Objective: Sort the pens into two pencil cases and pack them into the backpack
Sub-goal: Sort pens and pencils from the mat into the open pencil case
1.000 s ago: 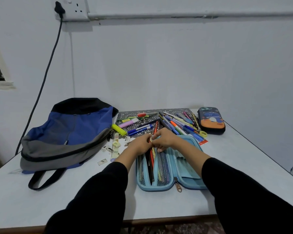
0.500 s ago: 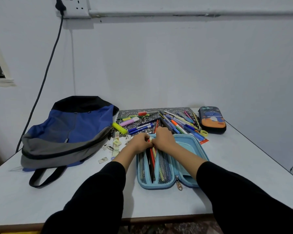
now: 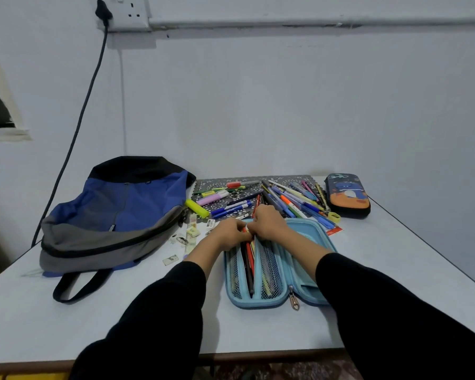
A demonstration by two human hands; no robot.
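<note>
A light blue pencil case [image 3: 309,227] lies open in front of me, with black, red and yellow pens [image 3: 248,266] between its mesh pockets. My left hand [image 3: 229,232] and my right hand [image 3: 269,222] meet at the case's far end, fingers curled around the tops of those pens. Several loose pens and markers [image 3: 291,200] lie just beyond the hands on a dark patterned mat [image 3: 217,185]. A second, dark pencil case with an orange picture [image 3: 347,197] lies zipped at the far right. The blue and grey backpack [image 3: 121,209] lies flat on the left.
A yellow highlighter [image 3: 196,208] and small erasers and paper scraps [image 3: 191,233] lie between the backpack and the blue case. The white table [image 3: 401,259] stands against the wall, its right edge running diagonally. A black cable [image 3: 74,138] hangs from a wall socket at the upper left.
Both hands have stayed at the far end of the blue case, shifting only slightly around the pen tops. The view has moved a little.
</note>
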